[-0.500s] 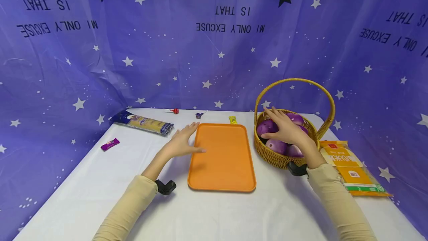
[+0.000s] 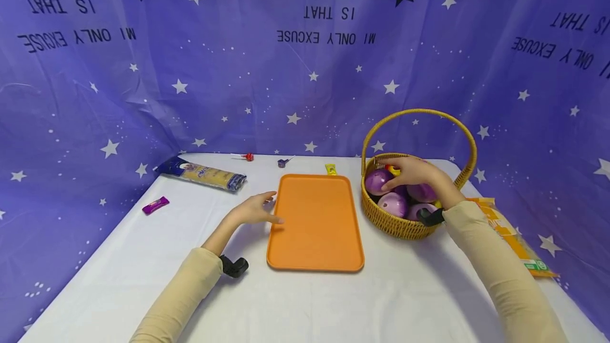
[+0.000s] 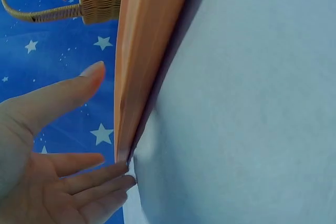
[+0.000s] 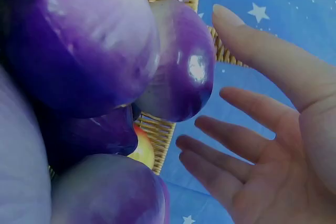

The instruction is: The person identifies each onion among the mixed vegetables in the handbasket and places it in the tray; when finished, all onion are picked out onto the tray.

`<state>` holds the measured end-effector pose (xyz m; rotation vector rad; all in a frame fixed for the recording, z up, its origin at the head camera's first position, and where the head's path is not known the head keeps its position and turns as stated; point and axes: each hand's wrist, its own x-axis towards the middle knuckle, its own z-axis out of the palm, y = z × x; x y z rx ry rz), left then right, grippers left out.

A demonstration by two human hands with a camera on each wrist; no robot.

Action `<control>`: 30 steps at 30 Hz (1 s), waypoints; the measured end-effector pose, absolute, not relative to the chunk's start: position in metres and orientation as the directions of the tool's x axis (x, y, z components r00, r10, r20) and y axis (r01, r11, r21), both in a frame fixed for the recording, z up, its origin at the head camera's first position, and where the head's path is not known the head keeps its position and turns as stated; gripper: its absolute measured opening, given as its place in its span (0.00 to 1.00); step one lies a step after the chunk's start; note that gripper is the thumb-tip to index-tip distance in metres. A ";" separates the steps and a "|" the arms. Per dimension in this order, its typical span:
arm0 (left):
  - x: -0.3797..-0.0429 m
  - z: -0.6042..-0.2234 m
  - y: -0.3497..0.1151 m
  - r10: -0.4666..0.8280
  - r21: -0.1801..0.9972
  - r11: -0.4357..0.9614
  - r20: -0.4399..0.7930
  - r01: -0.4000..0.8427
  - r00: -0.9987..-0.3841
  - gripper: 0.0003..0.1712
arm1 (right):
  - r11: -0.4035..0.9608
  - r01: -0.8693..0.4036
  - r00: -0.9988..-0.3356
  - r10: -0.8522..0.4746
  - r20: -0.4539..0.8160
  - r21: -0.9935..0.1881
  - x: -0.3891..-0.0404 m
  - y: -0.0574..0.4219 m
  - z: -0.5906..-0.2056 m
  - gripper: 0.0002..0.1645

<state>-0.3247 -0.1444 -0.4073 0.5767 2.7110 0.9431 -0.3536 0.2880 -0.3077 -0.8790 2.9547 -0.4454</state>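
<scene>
Over the left edge of the orange tray (image 2: 315, 226) hovers my left hand (image 2: 252, 209), thumb and fingers spread apart. The left wrist view shows its fingertips (image 3: 121, 182) right at the tray's rim, with nothing held. My right hand (image 2: 413, 171) reaches over the wicker basket (image 2: 392, 226), which holds several glossy, round purple-and-white vegetables (image 2: 393, 204). In the right wrist view the hand stands beside a purple vegetable (image 4: 184, 61), fingers apart and palm bare. A red-and-yellow fruit (image 4: 143, 150) shows between the vegetables.
A pasta packet (image 2: 202, 173) and a purple-wrapped candy (image 2: 155, 205) lie at the left. Along the back are a red lollipop (image 2: 249, 157), a purple lollipop (image 2: 283, 163) and a yellow candy (image 2: 331, 169). An orange-and-clear food bag (image 2: 517, 247) lies right of the basket, whose tall handle (image 2: 419, 111) arches up.
My right hand has moved back and to the right over the basket, uncovering more of the vegetables. The left hand has shifted slightly left and down at the tray's edge.
</scene>
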 end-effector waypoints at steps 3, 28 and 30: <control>-0.325 -0.409 -0.147 0.433 0.633 0.716 -0.073 0.294 -0.898 0.53 | 0.794 -0.537 -0.835 -0.549 0.044 -0.283 -0.358 0.286 -0.308 0.42; -0.325 -0.410 -0.153 0.486 0.570 0.740 -0.087 0.357 -0.870 0.50 | 0.788 -0.550 -0.835 -0.523 0.171 -0.275 -0.342 0.278 -0.319 0.35; -0.325 -0.410 -0.153 0.489 0.568 0.739 -0.083 0.362 -0.868 0.50 | 0.792 -0.541 -0.841 -0.503 0.202 -0.283 -0.338 0.279 -0.318 0.36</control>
